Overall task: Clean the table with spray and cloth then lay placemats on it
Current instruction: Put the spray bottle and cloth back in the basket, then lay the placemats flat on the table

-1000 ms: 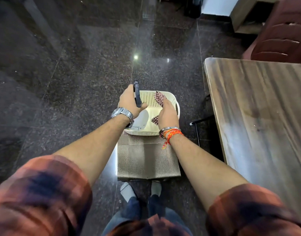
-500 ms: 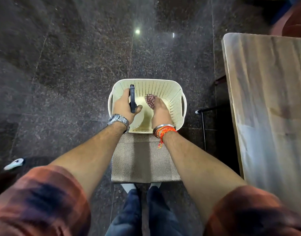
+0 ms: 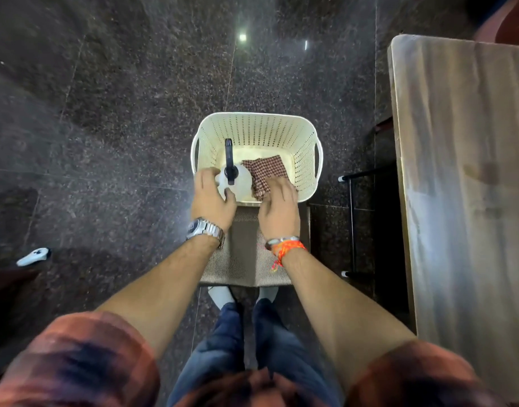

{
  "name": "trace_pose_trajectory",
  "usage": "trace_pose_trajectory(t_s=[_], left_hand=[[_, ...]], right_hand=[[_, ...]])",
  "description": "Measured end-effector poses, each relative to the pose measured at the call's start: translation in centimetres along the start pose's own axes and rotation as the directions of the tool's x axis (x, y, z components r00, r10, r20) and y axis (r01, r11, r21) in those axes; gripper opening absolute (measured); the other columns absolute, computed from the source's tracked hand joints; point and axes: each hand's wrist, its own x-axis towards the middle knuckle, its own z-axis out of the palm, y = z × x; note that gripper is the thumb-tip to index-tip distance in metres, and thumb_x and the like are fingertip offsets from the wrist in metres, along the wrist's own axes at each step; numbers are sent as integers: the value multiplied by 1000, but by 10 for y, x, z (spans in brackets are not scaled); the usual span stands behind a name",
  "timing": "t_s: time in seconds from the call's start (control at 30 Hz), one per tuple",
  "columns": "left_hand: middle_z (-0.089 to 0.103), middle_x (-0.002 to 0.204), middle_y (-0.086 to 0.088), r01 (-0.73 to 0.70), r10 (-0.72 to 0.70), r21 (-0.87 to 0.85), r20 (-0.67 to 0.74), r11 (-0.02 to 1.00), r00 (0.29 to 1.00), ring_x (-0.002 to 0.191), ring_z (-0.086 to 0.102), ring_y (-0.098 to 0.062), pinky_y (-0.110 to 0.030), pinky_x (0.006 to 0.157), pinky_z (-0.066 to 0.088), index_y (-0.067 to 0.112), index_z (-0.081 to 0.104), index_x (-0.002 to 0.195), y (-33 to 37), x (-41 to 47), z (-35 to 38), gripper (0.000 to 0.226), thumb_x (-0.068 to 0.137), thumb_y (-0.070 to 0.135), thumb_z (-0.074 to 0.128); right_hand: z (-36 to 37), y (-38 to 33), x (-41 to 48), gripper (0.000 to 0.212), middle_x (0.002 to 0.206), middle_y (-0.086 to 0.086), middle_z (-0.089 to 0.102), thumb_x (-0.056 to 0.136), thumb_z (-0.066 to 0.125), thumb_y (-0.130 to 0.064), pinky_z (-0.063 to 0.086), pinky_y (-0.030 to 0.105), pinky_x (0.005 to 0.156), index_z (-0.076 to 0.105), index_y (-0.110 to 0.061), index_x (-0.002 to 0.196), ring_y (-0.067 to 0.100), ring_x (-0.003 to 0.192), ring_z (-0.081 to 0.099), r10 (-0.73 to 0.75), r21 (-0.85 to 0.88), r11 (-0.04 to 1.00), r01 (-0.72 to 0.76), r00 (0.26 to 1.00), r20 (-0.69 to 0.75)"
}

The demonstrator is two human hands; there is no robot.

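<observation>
Spray bottle (image 3: 238, 178) stands upright in the white basket (image 3: 267, 132) on the floor, with the checked cloth (image 3: 266, 171) lying right beside it. Left hand (image 3: 212, 201) is loose and open against the bottle's side. Right hand (image 3: 279, 210) has its fingers spread over the cloth's near edge, gripping nothing. Placemats (image 3: 246, 259) lie under the wrists, and the table (image 3: 464, 171) is off right.

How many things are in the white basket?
2. A spray bottle stands at the left side of the basket, and a checked cloth lies beside it on the right. The left hand and right hand cover the near edge, so something small might hide there.
</observation>
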Motion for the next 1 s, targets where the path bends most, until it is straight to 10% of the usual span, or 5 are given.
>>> trace_pose_trajectory(t_s=[0.17, 0.3, 0.47, 0.63, 1.0], left_hand=[[51, 91, -10, -10, 5, 176, 26, 984, 1000, 79, 53, -29, -32, 61, 38, 9, 53, 83, -25, -61, 4, 8, 80, 9, 60], [48, 119, -16, 230, -333, 352, 268, 907, 904, 109, 50, -37, -45, 87, 45, 5, 48, 113, -57, -85, 23, 34, 87, 23, 59], [34, 140, -23, 543, -716, 487, 309, 684, 626, 127, 40, -44, -50, 102, 38, 8, 26, 137, -79, -99, 25, 69, 87, 35, 65], [50, 127, -25, 522, -685, 456, 349, 721, 640, 114, 54, -42, -45, 95, 47, 3, 36, 126, -81, -99, 23, 55, 87, 28, 67], [65, 110, -12, 2, -269, 414, 587, 910, 764, 100, 66, -30, -37, 87, 55, 15, 67, 95, 10, -111, 24, 22, 77, 9, 57]], right_hand=[[1, 38, -66, 29, 104, 11, 56, 80, 52, -12, 46, 43, 86, 60, -10, 108, 30, 97, 48, 36, -230, 973, -5, 991, 132], [10, 56, -98, 38, 129, 8, 43, 88, 56, -24, 43, 46, 92, 48, -19, 125, 31, 117, 36, 419, -442, 872, -213, 791, 445], [9, 59, -113, 64, 147, 14, 24, 81, 64, -38, 35, 54, 102, 34, -21, 135, 42, 128, 26, 688, -584, 678, -445, 663, 294], [3, 67, -114, 80, 138, 21, 35, 80, 67, -37, 36, 52, 101, 19, -17, 142, 42, 120, 42, 806, -537, 581, -611, 524, 275], [-31, 21, -108, 29, 121, 10, 40, 87, 50, -11, 49, 37, 76, 53, -16, 116, 33, 92, 64, 454, -477, 845, -241, 794, 404]])
